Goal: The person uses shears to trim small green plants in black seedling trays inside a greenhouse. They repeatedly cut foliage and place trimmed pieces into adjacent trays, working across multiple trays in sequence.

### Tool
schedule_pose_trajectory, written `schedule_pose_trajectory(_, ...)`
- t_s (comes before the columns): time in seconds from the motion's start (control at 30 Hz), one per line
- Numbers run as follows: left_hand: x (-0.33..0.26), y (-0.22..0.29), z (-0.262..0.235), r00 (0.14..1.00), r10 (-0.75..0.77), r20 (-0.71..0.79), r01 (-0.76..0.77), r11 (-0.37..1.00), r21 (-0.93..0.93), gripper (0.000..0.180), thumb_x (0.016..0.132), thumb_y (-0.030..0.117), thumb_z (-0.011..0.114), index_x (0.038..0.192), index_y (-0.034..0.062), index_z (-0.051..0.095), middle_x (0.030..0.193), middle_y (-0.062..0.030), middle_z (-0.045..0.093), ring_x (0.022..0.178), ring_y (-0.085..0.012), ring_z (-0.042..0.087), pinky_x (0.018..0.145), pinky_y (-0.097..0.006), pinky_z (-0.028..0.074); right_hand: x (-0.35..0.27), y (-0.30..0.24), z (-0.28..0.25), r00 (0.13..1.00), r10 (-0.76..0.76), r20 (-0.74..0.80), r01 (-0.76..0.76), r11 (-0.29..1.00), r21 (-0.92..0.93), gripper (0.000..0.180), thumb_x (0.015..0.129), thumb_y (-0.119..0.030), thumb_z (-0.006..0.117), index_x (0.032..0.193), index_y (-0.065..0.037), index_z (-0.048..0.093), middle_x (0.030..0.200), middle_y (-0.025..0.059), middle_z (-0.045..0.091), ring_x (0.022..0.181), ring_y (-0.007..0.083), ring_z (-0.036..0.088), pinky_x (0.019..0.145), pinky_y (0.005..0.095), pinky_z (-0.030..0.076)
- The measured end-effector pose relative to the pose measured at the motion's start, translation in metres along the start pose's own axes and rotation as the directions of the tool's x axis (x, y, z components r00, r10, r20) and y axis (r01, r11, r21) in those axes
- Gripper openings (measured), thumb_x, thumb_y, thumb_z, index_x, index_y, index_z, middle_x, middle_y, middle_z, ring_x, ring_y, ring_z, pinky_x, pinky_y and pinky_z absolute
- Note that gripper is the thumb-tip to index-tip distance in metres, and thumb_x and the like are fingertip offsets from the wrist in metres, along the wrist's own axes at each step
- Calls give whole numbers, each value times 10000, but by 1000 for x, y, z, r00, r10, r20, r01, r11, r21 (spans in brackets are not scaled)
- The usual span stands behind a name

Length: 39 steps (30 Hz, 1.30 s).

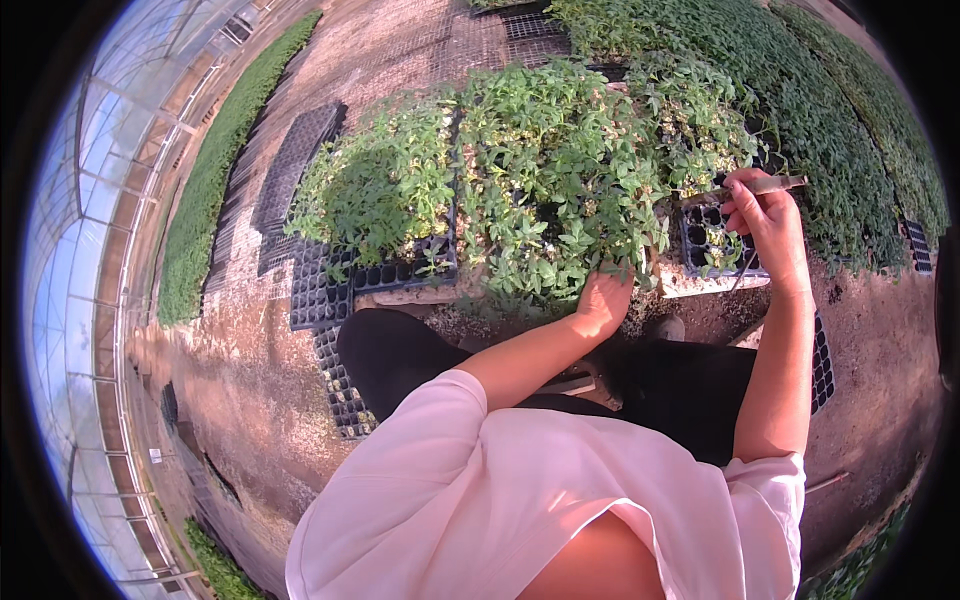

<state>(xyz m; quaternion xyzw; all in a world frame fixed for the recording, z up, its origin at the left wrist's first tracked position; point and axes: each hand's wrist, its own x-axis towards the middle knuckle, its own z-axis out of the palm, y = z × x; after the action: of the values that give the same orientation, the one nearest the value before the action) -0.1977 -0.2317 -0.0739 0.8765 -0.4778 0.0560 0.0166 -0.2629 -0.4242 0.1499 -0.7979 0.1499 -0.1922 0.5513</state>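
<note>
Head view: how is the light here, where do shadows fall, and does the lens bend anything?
Head view: strong sunlight lights the green seedlings in black plastic cell trays; a dark shadow covers the seedlings at the left. The fisheye lens curves the greenhouse glass wall near the rim, and the corners are black. The right hand with a thin tool and the left hand look sharp.
</note>
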Motion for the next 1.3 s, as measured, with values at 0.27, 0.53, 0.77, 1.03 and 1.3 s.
schedule_pose_trajectory(0.27,-3,-7,-10,998,34,50,-12,923,-384,468,762,61,460,1226,7,433,1257,-152,450,1135,-256,459,1001,-353,337,7,8,-1,998,-10,-64,9,1000,-9,233,894,-236,544,1010,-39,591,705,25,596,551,60,528,510,187,437)
schedule_pose_trajectory(0.53,-41,-69,-130,993,95,-75,-121,731,-671,345,851,51,460,1179,-26,387,1287,-204,371,1064,-336,485,798,-362,483,17,-7,15,994,-49,-101,52,998,23,197,901,-213,526,979,-45,595,693,14,589,546,47,510,501,178,409)
schedule_pose_trajectory(0.77,-114,-229,-176,973,-213,88,229,861,-454,356,891,118,445,1228,8,418,1274,-221,419,1193,-371,393,995,-393,332,30,-19,45,998,-65,-12,66,997,30,213,896,-223,540,995,-44,597,702,14,596,555,49,515,504,176,407)
schedule_pose_trajectory(1.03,-156,-301,-129,905,-317,285,409,831,-376,434,874,91,452,1302,68,386,1286,-225,408,1167,-390,412,956,-398,363,43,-23,77,996,-50,80,52,998,-19,227,897,-229,534,999,-36,594,708,13,598,566,50,524,513,185,416)
schedule_pose_trajectory(1.3,-155,-323,-97,884,-259,389,398,854,-336,318,850,73,465,1164,19,460,1145,-242,504,1105,-394,455,882,-425,409,44,-21,84,996,-24,87,27,999,-33,223,897,-225,536,1001,-37,598,707,9,593,562,47,515,518,182,416)
